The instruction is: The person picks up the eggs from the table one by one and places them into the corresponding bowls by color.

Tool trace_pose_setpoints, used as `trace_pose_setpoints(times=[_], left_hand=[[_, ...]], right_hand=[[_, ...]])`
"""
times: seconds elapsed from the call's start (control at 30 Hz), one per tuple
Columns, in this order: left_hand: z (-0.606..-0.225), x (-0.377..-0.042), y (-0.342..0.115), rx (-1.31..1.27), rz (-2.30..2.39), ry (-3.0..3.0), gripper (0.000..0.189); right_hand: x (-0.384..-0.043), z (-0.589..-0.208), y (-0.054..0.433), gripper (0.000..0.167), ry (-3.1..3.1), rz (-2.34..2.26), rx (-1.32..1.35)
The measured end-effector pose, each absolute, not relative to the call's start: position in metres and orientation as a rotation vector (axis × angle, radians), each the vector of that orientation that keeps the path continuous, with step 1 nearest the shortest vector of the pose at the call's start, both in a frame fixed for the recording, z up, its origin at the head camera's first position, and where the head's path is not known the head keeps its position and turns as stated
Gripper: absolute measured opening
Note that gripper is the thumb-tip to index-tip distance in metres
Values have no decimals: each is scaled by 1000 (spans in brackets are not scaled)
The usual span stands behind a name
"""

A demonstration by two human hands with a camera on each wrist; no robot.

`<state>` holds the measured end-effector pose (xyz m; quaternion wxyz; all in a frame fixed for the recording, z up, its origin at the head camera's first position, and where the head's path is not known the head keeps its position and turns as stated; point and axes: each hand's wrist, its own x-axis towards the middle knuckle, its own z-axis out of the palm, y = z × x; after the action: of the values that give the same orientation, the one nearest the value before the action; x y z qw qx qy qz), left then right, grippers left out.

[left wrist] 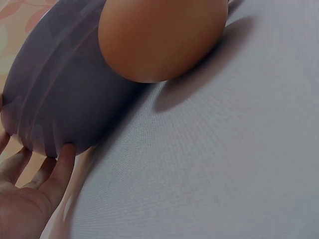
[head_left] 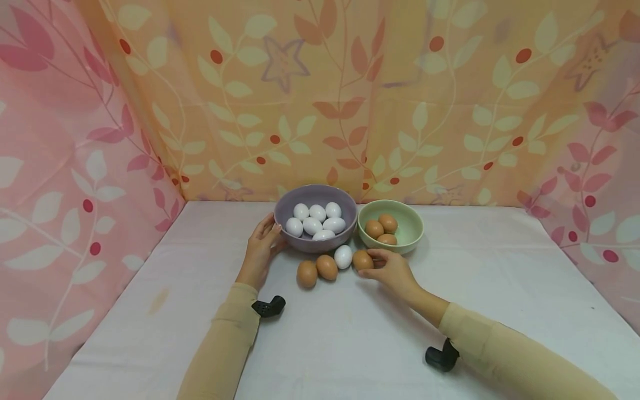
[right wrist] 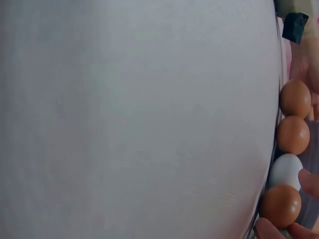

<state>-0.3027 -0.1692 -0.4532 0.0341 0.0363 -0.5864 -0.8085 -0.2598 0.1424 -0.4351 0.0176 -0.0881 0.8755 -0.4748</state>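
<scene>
A purple bowl (head_left: 316, 246) holds several white eggs (head_left: 313, 226). My left hand (head_left: 259, 244) touches its left side; in the left wrist view the fingertips (left wrist: 65, 152) rest against the bowl wall. Beside it stands a light green bowl (head_left: 412, 229) with three brown eggs (head_left: 387, 223) inside. My right hand (head_left: 395, 274) pinches a brown egg (head_left: 362, 260) in front of the green bowl. To the left of that egg, on the cloth, lie a white egg (head_left: 343, 257) and two brown eggs, one nearer (head_left: 327, 267) and one at the far left (head_left: 307, 274).
A white cloth (head_left: 320, 344) covers the table. Patterned curtains (head_left: 320, 100) rise behind and at both sides. Black wrist devices, one on the left sleeve (head_left: 270, 306) and one on the right (head_left: 442, 355), stick out from the arms.
</scene>
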Motion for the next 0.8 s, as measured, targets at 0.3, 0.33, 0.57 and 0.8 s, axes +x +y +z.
trace_pose_setpoints(times=[0.3,0.33,0.57,0.8], left_hand=[[-450,-301,-168,117,-2484,-1789,56],[-450,-300,-168,115,-2483,-1789,56],[-452,-300,-168,115,-2481,-1803,55],[-453,-301,-170,102,-2483,-1790,54]], right_hand=[[-262,-436,137,52,2759,-1460,-234],[-262,-436,137,50,2763,-1459,-231],[-259,-435,143,47,2705,-1484,-182],[-258,-410,153,52,2595,-1620,-184]])
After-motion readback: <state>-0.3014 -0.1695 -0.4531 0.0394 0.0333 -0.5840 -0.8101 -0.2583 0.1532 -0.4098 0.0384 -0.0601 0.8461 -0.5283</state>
